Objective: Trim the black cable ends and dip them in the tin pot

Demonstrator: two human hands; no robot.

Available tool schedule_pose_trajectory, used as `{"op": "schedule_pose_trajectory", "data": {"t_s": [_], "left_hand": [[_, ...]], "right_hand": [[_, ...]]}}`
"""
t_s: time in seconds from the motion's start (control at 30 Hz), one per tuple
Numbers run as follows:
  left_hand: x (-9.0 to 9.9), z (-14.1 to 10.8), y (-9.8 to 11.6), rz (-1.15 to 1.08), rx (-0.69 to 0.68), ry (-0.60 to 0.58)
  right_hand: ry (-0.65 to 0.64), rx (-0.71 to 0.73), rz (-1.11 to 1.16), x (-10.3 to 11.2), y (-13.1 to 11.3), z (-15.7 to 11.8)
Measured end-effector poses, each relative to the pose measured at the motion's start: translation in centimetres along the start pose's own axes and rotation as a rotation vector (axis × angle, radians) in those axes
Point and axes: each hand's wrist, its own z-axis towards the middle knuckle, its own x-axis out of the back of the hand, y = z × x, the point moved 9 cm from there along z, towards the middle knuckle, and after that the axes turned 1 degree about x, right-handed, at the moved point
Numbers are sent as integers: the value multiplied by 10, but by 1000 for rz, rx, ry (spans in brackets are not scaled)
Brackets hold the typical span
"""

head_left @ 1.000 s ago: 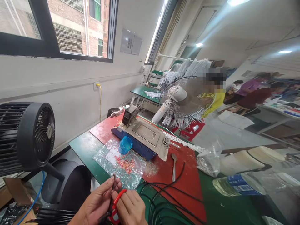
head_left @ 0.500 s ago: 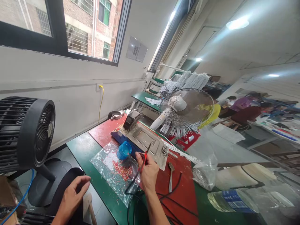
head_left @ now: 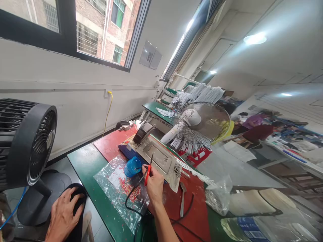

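Observation:
My right hand (head_left: pixel 154 184) is closed around a red-handled tool (head_left: pixel 148 174) whose thin dark tip points up; a black cable (head_left: pixel 135 210) also runs to its fingers. Just left of these fingers, a blue cup (head_left: pixel 132 167) stands on a clear plastic bag (head_left: pixel 114 198) with small red and yellow bits (head_left: pixel 130 190) scattered over it. Behind the hand is a grey metal device (head_left: pixel 156 156) with a shallow tray. My left hand (head_left: pixel 64 213) rests on my dark-clothed knee, fingers spread and holding nothing.
A black fan (head_left: pixel 30 144) stands at the left, a white fan (head_left: pixel 191 117) beyond the table (head_left: pixel 87 164). A spoon (head_left: pixel 182 200), a bag of metal parts (head_left: pixel 218 198) and a plastic bottle (head_left: pixel 246 228) lie to the right. People sit in the background.
My left hand has moved down and left onto the knee, its fingers spreading. My right hand has shifted slightly left, near the blue cup, still with the red-handled tool. The view has tilted a little.

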Motion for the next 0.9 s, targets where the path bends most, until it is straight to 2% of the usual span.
{"op": "schedule_pose_trajectory", "data": {"t_s": [0.23,0.57,0.77,0.9], "left_hand": [[-2,0,0,32,-4,-8],[-4,0,-4,29,24,-9],[-9,-3,-9,28,13,6],[-9,-1,-9,21,-6,18]], "right_hand": [[-27,12,31,-3,4,-1],[-27,41,-108,-5,8,3],[37,67,-149,0,5,3],[45,49,-147,11,-2,6]]}}
